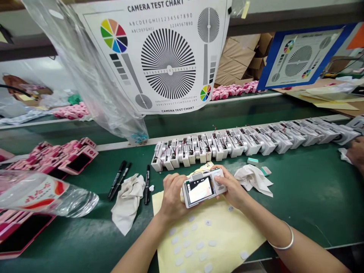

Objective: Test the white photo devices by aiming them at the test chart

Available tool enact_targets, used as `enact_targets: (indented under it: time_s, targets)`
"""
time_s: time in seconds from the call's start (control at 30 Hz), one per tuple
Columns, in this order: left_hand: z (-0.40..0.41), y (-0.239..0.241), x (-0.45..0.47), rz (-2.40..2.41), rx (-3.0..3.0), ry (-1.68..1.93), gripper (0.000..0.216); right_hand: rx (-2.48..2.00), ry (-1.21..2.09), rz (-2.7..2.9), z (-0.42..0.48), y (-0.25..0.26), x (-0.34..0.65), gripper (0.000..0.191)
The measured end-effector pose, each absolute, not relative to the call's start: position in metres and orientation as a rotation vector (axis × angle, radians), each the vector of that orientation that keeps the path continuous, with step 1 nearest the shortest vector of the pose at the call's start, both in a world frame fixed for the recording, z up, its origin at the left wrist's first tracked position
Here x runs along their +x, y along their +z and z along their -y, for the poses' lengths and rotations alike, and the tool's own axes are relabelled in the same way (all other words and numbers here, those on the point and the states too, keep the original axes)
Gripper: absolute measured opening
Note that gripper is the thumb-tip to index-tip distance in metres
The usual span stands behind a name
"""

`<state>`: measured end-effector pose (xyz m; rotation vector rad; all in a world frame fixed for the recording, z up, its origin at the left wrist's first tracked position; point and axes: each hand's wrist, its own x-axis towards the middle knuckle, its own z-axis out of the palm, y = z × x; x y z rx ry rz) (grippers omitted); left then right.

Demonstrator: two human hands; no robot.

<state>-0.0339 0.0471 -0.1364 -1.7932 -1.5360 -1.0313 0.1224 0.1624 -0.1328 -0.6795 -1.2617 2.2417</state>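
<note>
A small white camera (202, 187) with a lit rear screen is held between both hands above a yellow sheet (210, 235) dotted with several small round stickers. My left hand (172, 195) grips its left end, fingers curled round it. My right hand (231, 187) grips its right end, with the thumb on the buttons beside the screen. A silver bangle circles my right wrist. The camera points toward a camera test chart (167, 57) hanging at the back.
A long row of open white camera bodies (250, 142) lies behind my hands. Black markers (121, 184), a white cloth (127, 201) and a crumpled wipe (253, 178) lie near. Pink cameras (65, 157) and a plastic bottle (48, 195) sit left. Another person's hand (356, 151) shows far right.
</note>
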Motion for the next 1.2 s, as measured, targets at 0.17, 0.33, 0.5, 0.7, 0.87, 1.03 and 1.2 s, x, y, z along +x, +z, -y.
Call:
enact_targets:
  time_s: [0.17, 0.33, 0.5, 0.7, 0.87, 1.03, 1.2]
  targets:
    - [-0.0470, -0.1368, -0.0349, 1.548, -1.805, -1.036, 0.049, -0.697, 2.236, 1.255, -0.1620, -0.1332, 0.1219, 0.040]
    - [-0.0467, -0.1376, -0.0356, 1.551, -1.824, -1.044, 0.049, -0.712, 2.232, 1.248, -0.1618, -0.1324, 0.1212, 0.039]
    - [-0.0464, -0.1390, -0.0370, 1.556, -1.835, -1.036, 0.049, -0.715, 2.224, 1.246, -0.1609, -0.1313, 0.1207, 0.041]
    - [-0.0476, -0.1396, -0.0384, 1.579, -1.842, -1.034, 0.048, -0.730, 2.216, 1.245, -0.1611, -0.1315, 0.1207, 0.044]
    - [-0.0477, -0.1395, -0.0389, 1.583, -1.848, -1.037, 0.048, -0.737, 2.223, 1.237, -0.1613, -0.1311, 0.1212, 0.046]
    - [-0.0468, -0.1378, -0.0388, 1.610, -1.841, -1.035, 0.047, -0.691, 2.257, 1.196, -0.1620, -0.1302, 0.1209, 0.046]
    - [-0.0473, -0.1374, -0.0385, 1.599, -1.843, -1.040, 0.047, -0.686, 2.226, 1.233, -0.1617, -0.1332, 0.1210, 0.045]
